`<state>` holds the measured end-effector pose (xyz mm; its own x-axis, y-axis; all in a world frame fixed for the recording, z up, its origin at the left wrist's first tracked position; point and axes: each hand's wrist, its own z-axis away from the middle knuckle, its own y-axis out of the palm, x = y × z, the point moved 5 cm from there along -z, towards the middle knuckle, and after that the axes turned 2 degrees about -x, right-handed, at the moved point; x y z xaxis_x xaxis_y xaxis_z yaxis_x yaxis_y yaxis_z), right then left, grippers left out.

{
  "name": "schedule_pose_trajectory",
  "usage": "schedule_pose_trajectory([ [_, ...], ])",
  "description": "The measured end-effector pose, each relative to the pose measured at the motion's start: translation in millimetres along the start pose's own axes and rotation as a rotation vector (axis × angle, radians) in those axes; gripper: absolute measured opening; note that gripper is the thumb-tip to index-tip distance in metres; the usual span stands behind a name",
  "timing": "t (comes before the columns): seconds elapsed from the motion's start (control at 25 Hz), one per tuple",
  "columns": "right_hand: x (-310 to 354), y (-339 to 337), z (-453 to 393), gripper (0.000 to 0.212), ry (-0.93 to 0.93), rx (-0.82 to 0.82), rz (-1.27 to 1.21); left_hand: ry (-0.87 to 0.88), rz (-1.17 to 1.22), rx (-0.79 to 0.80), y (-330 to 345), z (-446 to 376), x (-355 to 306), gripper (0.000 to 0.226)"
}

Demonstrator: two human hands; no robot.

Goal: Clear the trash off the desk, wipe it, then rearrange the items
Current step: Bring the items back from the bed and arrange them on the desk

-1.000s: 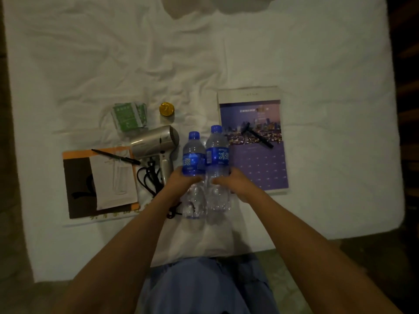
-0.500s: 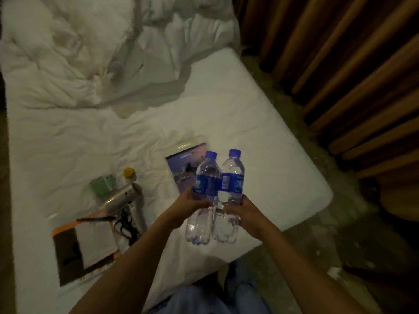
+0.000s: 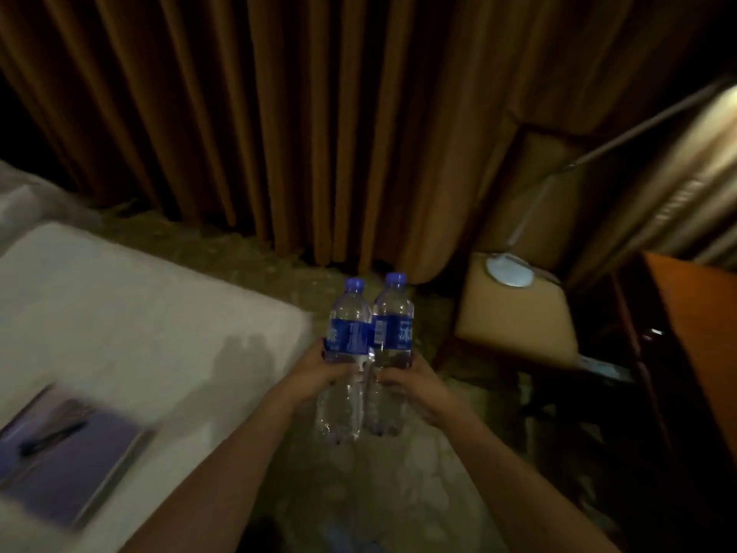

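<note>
Brown curtains (image 3: 319, 113) hang behind a dim floor. Above it, two water bottles (image 3: 369, 353) stand upright, touching, the left hand (image 3: 323, 371) and right hand (image 3: 410, 383) each curled round one. What looks like a booklet (image 3: 67, 449) lies blurred near the white bed's (image 3: 139, 313) near edge.

left bottle (image 3: 346, 353): clear plastic, blue cap, blue label band, upright, leaning slightly left, held in the air over the floor.
right bottle (image 3: 393, 345): same make, white characters on its blue label, upright, touching the left bottle side by side.
contents: water level cannot be told.
</note>
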<state>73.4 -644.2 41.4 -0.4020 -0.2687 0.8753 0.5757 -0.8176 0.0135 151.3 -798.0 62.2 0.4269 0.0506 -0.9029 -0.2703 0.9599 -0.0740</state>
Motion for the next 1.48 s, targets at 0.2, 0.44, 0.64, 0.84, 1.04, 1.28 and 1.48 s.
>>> schedule_pose_trajectory([
  [0.2,-1,-168,70,0.074,-0.094,-0.269,-0.123,0.084,-0.148,0.267,179,-36,-54,0.044],
  [0.44,-22,-289,149,0.046,-0.156,-0.618,-0.240,0.105,-0.287,0.588,346,-47,-92,0.038],
  [0.64,-51,-364,179,0.054,-0.143,-0.860,-0.369,0.129,-0.394,0.849,458,-69,-98,0.049],
  [0.84,-60,-452,171,0.056,-0.068,-1.028,-0.368,0.108,-0.480,1.011,560,-124,-106,0.061],
  [1.04,-57,-522,157,0.055,-0.043,-1.183,-0.445,0.126,-0.550,1.145,654,-168,-124,0.049],
  [1.28,-80,-590,149,0.055,0.061,-1.315,-0.522,0.087,-0.616,1.231,739,-195,-114,0.047],
  [1.48,-88,-691,132,0.058,0.076,-1.331,-0.509,0.141,-0.688,1.182,830,-241,-127,0.050],
])
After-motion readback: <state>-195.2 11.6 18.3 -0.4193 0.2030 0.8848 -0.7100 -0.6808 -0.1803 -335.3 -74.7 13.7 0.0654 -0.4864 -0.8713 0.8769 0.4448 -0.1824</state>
